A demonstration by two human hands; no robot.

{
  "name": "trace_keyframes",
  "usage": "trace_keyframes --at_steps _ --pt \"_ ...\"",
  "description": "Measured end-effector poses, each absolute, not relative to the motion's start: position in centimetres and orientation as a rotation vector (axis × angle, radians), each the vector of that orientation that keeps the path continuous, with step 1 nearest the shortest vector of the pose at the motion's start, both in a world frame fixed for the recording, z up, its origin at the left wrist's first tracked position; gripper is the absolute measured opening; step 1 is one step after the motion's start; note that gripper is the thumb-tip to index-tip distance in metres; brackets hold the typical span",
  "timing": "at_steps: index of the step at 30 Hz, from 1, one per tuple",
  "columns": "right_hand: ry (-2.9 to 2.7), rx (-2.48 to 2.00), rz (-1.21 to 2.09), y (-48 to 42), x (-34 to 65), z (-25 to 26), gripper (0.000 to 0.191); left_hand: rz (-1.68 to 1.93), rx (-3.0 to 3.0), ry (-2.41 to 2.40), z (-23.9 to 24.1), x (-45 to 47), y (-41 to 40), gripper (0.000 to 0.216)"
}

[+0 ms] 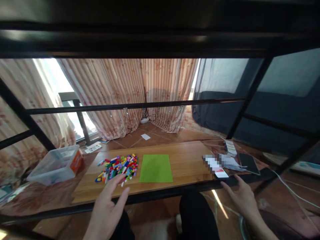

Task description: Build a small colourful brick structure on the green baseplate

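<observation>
Pale floral curtains [120, 86] hung behind a wooden board [187, 163], whose long axis ran from left to right before the person. Colourful toy bricks [120, 166] lay heaped on the board's left part, pointing every which way, so the heap showed no shared direction. Just to their right, a green baseplate [156, 168] lay flat, one edge facing the person; it looked nearly square, and its longer side could not be told.

The left hand [107, 205] was held out at the heap's near edge, thumb and fingers parted; whether it touched a brick could not be told. Well apart from it, the right hand [241, 195] was likewise spread, near a phone-like slab [221, 173] at the board's right end. That slab slanted from far left to near right, partly masked by blocky blurring. Papers [231, 162] lay beside it.

Off the board's left end stood a clear plastic box [53, 174] with an orange label [76, 161], its print unreadable, and beyond it a printed white card [93, 147], also illegible.
</observation>
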State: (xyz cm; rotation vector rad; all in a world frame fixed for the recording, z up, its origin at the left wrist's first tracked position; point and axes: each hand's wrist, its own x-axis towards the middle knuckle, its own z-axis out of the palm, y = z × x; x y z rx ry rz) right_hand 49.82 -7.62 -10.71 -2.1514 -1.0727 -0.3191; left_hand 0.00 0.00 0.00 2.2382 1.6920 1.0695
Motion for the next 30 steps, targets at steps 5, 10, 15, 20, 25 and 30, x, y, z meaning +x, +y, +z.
trace_keyframes --at_steps 5,10,15,20,25,30 --pt "-1.063 -2.311 -0.335 -4.3 51.4 -12.2 0.095 0.691 2.384 1.564 -3.7 6.7 5.7 0.053" --pt "-1.072 -2.387 -0.28 -3.3 52.3 -13.4 0.095 0.265 2.406 1.732 -5.8 11.1 9.8 0.065" --pt "-1.057 -2.409 -0.237 -3.7 52.6 -14.1 0.086 0.059 2.371 1.765 -8.0 12.0 11.7 0.071" --pt "-1.057 -2.442 -0.178 -3.2 53.0 -13.3 0.092 0.049 2.403 1.78 -9.2 12.3 12.2 0.068" --pt "-1.072 -2.463 -0.136 0.2 53.5 -12.8 0.095 0.126 2.449 1.781 -9.0 13.2 12.2 0.067" --pt "-1.134 -2.445 -0.18 3.2 54.1 -13.0 0.089 0.209 2.39 1.831 -9.2 13.9 11.9 0.067"
